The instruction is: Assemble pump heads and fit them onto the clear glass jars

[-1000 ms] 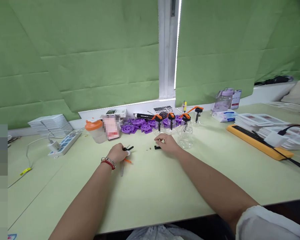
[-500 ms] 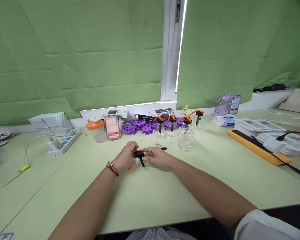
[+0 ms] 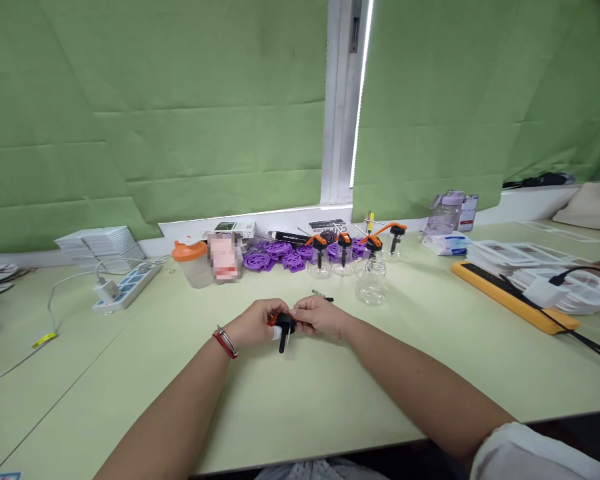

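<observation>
Black cap (image 3: 287,323) was between the two hands over the table (image 3: 305,400), its black stem (image 3: 282,344) pointing down toward my side, thin metal rod (image 3: 288,339) alongside. Left hand (image 3: 255,324) was clamped on it, fingers curled over the left side, with a white part (image 3: 277,332) showing beneath them. Right hand (image 3: 318,316) had thumb and fingertips drawn in at the cap's right edge; I couldn't tell from the head cam if they gripped the cap or some small piece.

Risks as I judged them: left grip seemed to cover one side only, so a sideways push from the right could have twisted the cap round in it. Anything tiny in that right pinch could have popped loose and rolled. A spring (image 3: 319,293) and a small black piece (image 3: 329,299) lay just past the right hand; a careless sweep could have knocked them away.

Containers, going out: topless clear jar (image 3: 371,288) stood upright beyond the right hand, apart from it; contents not readable. Behind, a row of clear jars (image 3: 313,270) wore black-and-orange tops (image 3: 319,241), dark stems hanging inside. Translucent cup (image 3: 196,272) off left, purple-tinted bottle (image 3: 443,219) off right: I couldn't make out what either held.
</observation>
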Motion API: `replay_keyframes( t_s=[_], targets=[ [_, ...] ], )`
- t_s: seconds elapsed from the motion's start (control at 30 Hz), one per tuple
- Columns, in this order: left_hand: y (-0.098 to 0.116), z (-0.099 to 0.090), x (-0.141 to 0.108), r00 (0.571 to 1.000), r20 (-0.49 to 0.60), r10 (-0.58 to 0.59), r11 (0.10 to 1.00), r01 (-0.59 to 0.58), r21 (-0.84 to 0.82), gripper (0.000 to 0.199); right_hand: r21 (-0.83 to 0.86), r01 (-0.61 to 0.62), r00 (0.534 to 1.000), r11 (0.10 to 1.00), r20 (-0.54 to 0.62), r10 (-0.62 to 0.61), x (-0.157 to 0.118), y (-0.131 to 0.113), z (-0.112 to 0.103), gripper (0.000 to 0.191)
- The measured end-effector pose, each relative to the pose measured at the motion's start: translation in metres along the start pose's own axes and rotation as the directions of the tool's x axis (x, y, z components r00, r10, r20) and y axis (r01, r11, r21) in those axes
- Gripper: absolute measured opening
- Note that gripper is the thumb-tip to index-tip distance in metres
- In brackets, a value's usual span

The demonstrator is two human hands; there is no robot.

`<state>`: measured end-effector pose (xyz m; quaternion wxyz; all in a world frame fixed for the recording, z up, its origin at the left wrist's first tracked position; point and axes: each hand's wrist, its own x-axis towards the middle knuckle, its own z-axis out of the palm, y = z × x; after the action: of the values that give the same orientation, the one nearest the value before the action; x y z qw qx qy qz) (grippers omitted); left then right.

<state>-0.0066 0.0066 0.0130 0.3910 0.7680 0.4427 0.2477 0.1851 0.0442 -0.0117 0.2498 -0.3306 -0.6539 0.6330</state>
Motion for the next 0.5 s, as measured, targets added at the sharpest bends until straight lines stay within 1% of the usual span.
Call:
replay_keyframes(
  t_s=[0.1,0.17,0.27,0.37,0.43,0.5],
  targets=[
    [0.0048,-0.0006,-0.0004,0.998,0.069,-0.001,0.975,0.016,-0.221,0.034,0.021,-0.045,0.999,0.999,0.015,0.045,-0.0009,-0.0012,-0.0038,0.03],
    [0.0071,-0.0021,-0.0009,0.994,0.109,-0.003,0.948,0.038,-0.317,0.035,0.052,-0.037,0.999,0.998,0.024,0.036,-0.001,-0.0008,-0.0059,0.029],
    [0.0073,-0.0053,-0.0019,0.991,0.128,-0.032,0.915,0.08,-0.395,0.035,0.123,0.045,0.998,0.991,0.038,-0.05,-0.0013,0.0005,-0.0078,0.027],
    [0.0064,-0.0069,-0.0023,0.989,0.12,-0.082,0.867,0.13,-0.481,0.039,0.147,0.146,0.988,0.978,0.035,-0.153,-0.002,0.0012,-0.0087,0.034],
    [0.0072,-0.0062,-0.0023,0.985,0.14,-0.103,0.825,0.164,-0.541,0.041,0.127,0.18,0.983,0.975,0.022,-0.185,-0.0026,0.0014,-0.0088,0.036],
    [0.0088,-0.0048,-0.0024,0.979,0.176,-0.103,0.789,0.188,-0.585,0.041,0.105,0.185,0.982,0.977,0.007,-0.187,-0.003,0.0013,-0.0083,0.035]
  ],
)
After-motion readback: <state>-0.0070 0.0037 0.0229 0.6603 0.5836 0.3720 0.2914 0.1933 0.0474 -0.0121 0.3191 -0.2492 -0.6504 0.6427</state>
